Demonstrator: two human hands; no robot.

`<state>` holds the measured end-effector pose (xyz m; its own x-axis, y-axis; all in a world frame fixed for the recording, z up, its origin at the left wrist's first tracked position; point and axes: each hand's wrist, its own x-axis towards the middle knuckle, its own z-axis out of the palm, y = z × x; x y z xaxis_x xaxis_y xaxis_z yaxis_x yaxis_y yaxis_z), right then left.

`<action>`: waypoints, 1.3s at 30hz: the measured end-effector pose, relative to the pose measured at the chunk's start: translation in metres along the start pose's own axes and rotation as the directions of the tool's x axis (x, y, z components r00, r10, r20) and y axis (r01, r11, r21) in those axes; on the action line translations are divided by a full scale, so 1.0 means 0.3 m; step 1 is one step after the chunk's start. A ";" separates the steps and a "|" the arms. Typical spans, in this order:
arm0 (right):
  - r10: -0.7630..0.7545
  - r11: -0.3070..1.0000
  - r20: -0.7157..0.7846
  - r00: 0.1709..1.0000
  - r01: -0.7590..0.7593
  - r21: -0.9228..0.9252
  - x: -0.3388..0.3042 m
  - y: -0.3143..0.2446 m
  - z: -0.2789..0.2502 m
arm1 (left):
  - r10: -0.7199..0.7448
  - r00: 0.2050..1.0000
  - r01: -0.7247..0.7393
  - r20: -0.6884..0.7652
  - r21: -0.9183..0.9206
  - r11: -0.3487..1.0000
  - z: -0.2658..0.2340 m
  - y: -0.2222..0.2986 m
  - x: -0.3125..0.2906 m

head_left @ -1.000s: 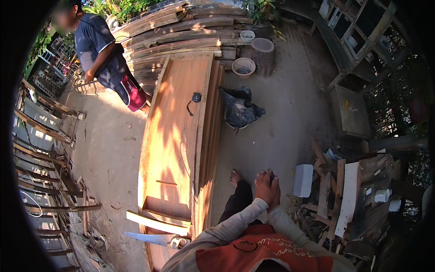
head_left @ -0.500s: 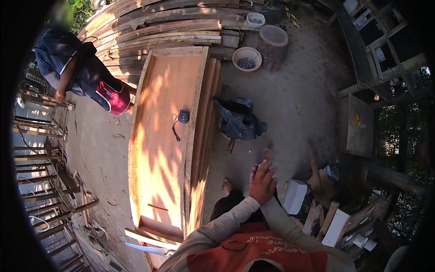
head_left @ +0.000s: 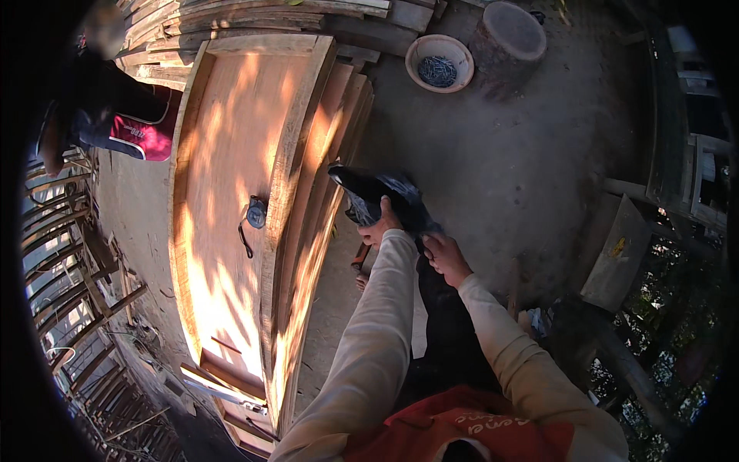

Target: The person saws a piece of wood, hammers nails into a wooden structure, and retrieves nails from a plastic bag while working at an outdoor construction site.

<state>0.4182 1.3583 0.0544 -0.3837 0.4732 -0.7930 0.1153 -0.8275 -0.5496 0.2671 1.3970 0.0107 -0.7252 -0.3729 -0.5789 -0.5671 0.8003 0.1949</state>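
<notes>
Both my arms reach forward, and a crumpled black plastic bag point(head_left: 396, 202) is held between my hands beside the stack of wooden panels. My left hand point(head_left: 382, 225) grips the bag's near left side, thumb on top. At its near right end my right hand point(head_left: 446, 259) has its fingers closed around the plastic. Whatever is inside the bag is hidden. On the framed wooden panel point(head_left: 239, 131) to the left lies a dark tape measure point(head_left: 256, 213) with a strap. Below the bag, partly hidden, is a reddish-brown handle-like piece point(head_left: 360, 254).
Ahead, a round bowl of nails point(head_left: 439, 71) stands beside a tree-stump block point(head_left: 514, 35). Stacked planks point(head_left: 262, 17) lie at the far left. Another person point(head_left: 131, 115) stands left of the panels. A saw point(head_left: 250, 402) rests at the panel's near end.
My hands, clasped together before, have parted and moved forward onto the black bag, gripping it. The view has shifted nearer to the bag, and the other person appears farther left.
</notes>
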 end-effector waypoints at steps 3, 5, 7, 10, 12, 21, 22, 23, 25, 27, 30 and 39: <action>-0.016 0.983 -0.059 0.998 0.005 -0.185 0.302 0.016 -0.063 | 0.070 0.996 -0.069 -0.059 0.028 0.997 0.264 -0.051 0.141; 0.036 0.991 0.199 0.979 -0.010 -0.132 0.446 -0.083 0.201 | 0.469 0.853 -0.515 -0.231 -0.216 0.830 0.221 -0.136 0.666; 0.104 0.989 0.104 0.989 -0.092 -0.115 0.622 0.006 0.097 | 0.429 0.902 -0.425 -0.046 -0.271 0.864 0.320 -0.285 0.725; 0.179 0.980 -0.076 0.981 -0.184 -0.069 0.830 0.072 -0.040 | 0.414 0.910 -0.410 -0.029 -0.215 0.887 0.347 -0.318 0.596; 0.161 0.984 -0.106 0.981 -0.167 -0.057 0.949 0.100 -0.024 | 0.424 0.898 -0.326 0.120 -0.467 0.822 0.277 -0.315 0.701; -0.089 0.990 -0.077 0.993 0.079 -0.117 1.131 0.295 0.014 | 0.749 0.663 -0.539 0.022 -0.680 0.497 0.233 -0.335 1.040; -0.070 0.988 -0.032 0.997 0.065 -0.138 1.140 0.328 0.014 | 0.739 0.673 -0.527 0.035 -0.679 0.512 0.229 -0.334 1.034; -0.030 0.977 -0.037 0.999 0.021 -0.212 1.163 0.367 0.027 | 0.750 0.661 -0.530 0.030 -0.689 0.495 0.231 -0.322 1.033; 0.010 0.962 -0.037 0.999 -0.019 -0.273 1.197 0.480 0.026 | 0.751 0.660 -0.480 0.024 -0.756 0.445 0.244 -0.302 1.004; 0.118 0.891 -0.061 0.991 -0.133 -0.434 1.209 0.552 0.063 | 0.743 0.667 -0.502 0.045 -0.710 0.494 0.232 -0.339 1.048; 0.116 0.921 -0.051 0.992 -0.127 -0.367 1.237 0.607 0.105 | 0.727 0.679 -0.496 0.103 -0.666 0.557 0.209 -0.354 1.076; 0.203 0.978 0.062 0.977 -0.199 -0.067 1.532 0.751 0.100 | 0.668 0.728 -0.424 0.152 -0.667 0.613 0.256 -0.387 1.097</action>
<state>0.2403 1.3803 -0.4260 -0.4086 0.2756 -0.8701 0.2500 -0.8831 -0.3970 0.1243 1.2175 -0.2634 -0.8477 0.3346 -0.4117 -0.3010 0.3357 0.8926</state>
